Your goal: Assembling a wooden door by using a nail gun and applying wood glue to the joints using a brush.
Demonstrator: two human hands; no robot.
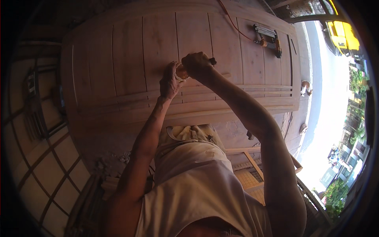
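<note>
Both hands meet over a large wooden door panel (158, 43) with long grooves. My left hand (169, 82) is closed around a small, round, tan thing with a pale rim (180, 74); its kind is not clear. Right beside it, my right hand (197, 65) is a fist, knuckles up, its fingers touching or nearly touching the round thing. A dark, stubby end (213, 61) sticks out of this fist on the right; the rest of that thing is hidden inside the hand. Thin wooden strips (237, 93) lie along the panel's near side.
A nail gun (268, 40) rests on the panel's far right, with an orange hose (233, 21) running from it. Below right stands a wooden frame (252, 166). Rubble (124, 157) lies on the floor at left. Beyond the right edge are a bright street (323, 91) and a yellow vehicle (343, 35).
</note>
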